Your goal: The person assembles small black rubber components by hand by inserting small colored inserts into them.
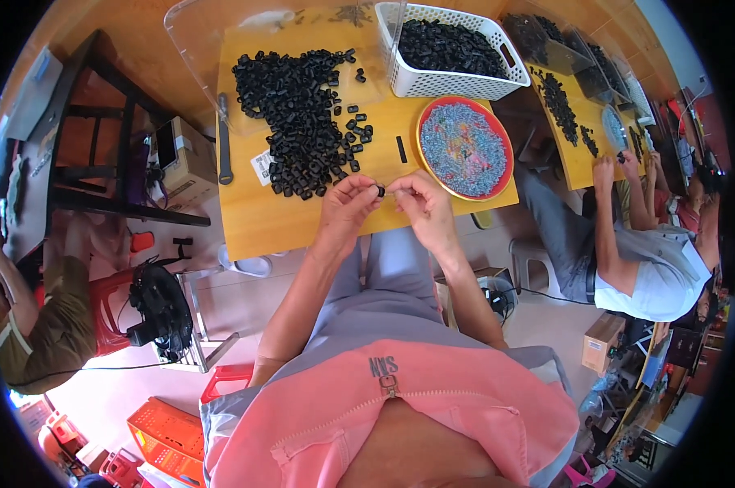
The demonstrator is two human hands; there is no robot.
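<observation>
Over the table's near edge, my left hand (343,213) pinches a small black plastic part (380,191) between thumb and fingertips. Close beside it, my right hand (429,215) has thumb and forefinger pressed together, pointed at that part; whatever sits between those fingertips is too small to make out. Beyond my left hand spreads a heap of similar black parts (302,122). To the right stands a round red dish with a yellow rim (424,153), filled with tiny bluish, clear-looking pieces (463,145). A short black strip (401,150) lies between heap and dish.
A white perforated basket (457,84) full of black parts stands at the back. A clear plastic bin (190,57) tips over the heap's far side. A long dark tool (224,138) lies along the left edge. Another person (640,268) works at a table on the right.
</observation>
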